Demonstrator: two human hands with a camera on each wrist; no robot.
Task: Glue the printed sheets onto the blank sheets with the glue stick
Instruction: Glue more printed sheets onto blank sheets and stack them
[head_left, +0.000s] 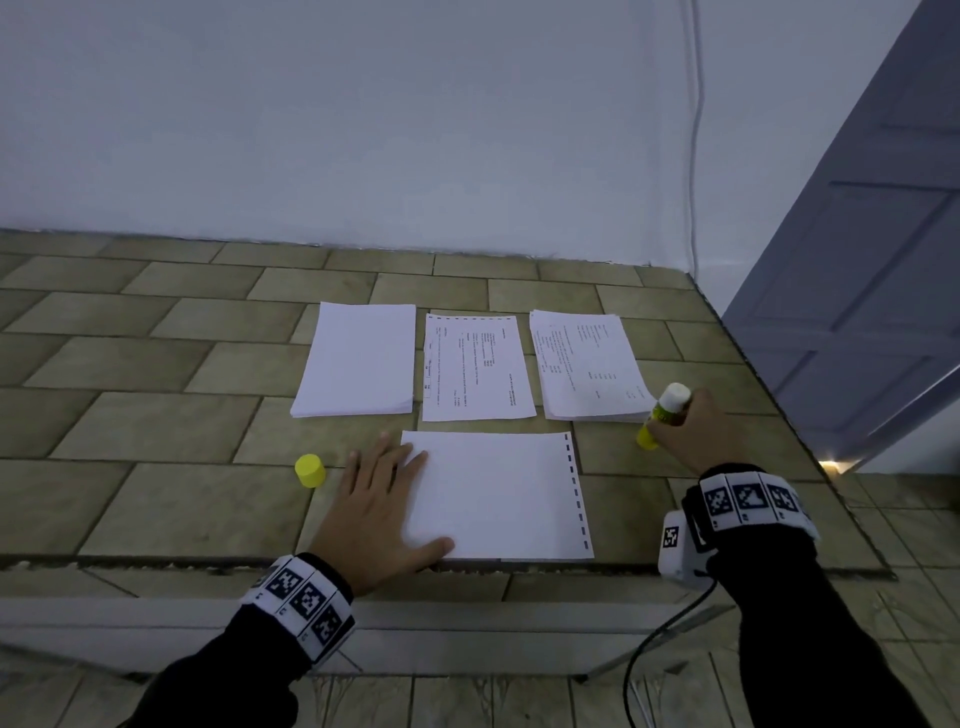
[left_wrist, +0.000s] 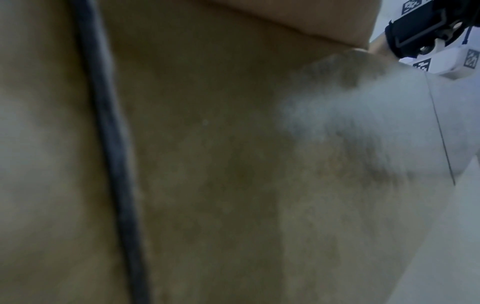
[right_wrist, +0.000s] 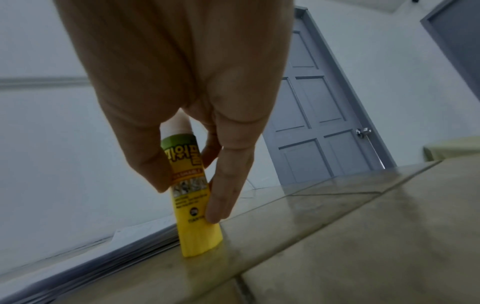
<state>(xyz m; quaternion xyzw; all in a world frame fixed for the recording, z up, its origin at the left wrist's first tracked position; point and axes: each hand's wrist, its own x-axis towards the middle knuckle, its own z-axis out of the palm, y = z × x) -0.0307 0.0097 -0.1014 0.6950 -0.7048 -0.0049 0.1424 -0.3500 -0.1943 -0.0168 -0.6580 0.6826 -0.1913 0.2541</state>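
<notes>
The right hand (head_left: 693, 426) pinches the uncapped yellow plastic glue stick (head_left: 662, 415) standing at three o'clock; the flat left hand (head_left: 387, 512) pins the white face-down sheet (head_left: 498, 493). Lift it straight up and keep that sheet pinned.

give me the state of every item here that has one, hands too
glue stick: uncapped, tilted, base on the counter, gripped by the right hand
yellow cap: off, standing alone on the counter
sheet in front: blank side up, pressed flat by the left hand
blank stack: untouched
middle printed sheet: face up
right printed stack: face up
door: open
</notes>
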